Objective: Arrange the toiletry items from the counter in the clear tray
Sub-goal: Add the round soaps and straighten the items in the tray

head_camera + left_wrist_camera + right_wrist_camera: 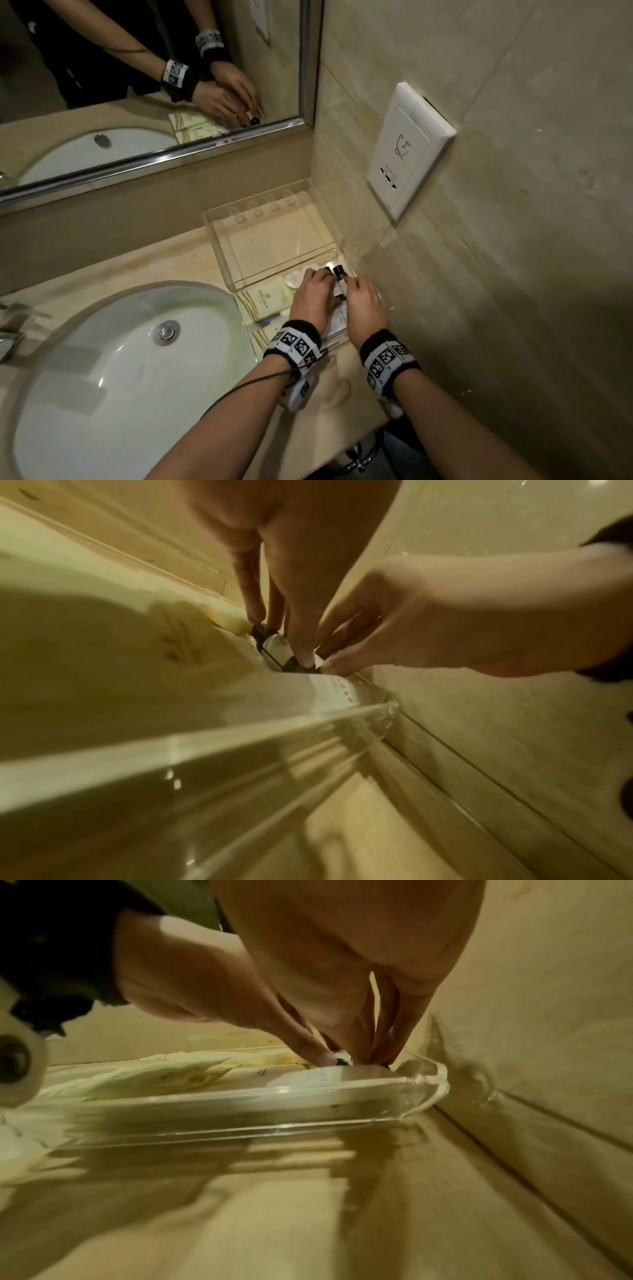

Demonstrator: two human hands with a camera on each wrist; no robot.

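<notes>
Both hands, left hand (313,294) and right hand (363,301), pinch small dark-capped bottles (339,274) at lower right of the clear tray (219,236). Looks like placing; next, stand them upright and let go.

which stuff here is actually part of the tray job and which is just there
Part of the job:
- clear tray
- small black-capped bottle, held by the left hand and the right hand
- cream sachets in the tray
- round white soap in the tray

Just there:
- sink
- mirror
- wall socket plate
</notes>
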